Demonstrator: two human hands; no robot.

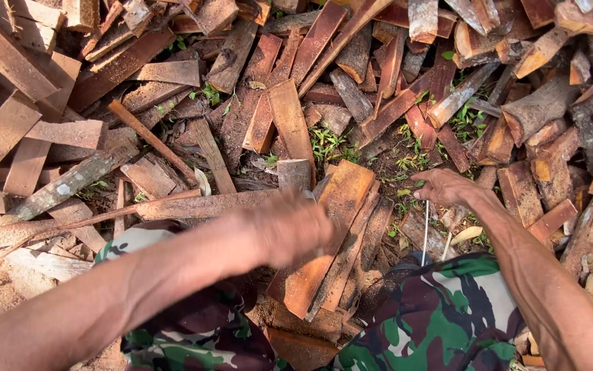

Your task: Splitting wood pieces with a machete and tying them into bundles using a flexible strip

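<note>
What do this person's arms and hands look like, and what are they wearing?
Both arms are bare: no sleeves show, and I see no gloves, watch or rings. The left hand is blurred. The right hand is sharper, with lean fingers; raised veins and sinews run along its forearm. Below the arms, the knees are covered by camouflage trousers in green, dark maroon, black and white.

An outdoor woodyard is indicated. Bare ground [406, 148] is heaped with split wood slabs [289, 120]; weeds [327, 144] are seen between them.
</note>
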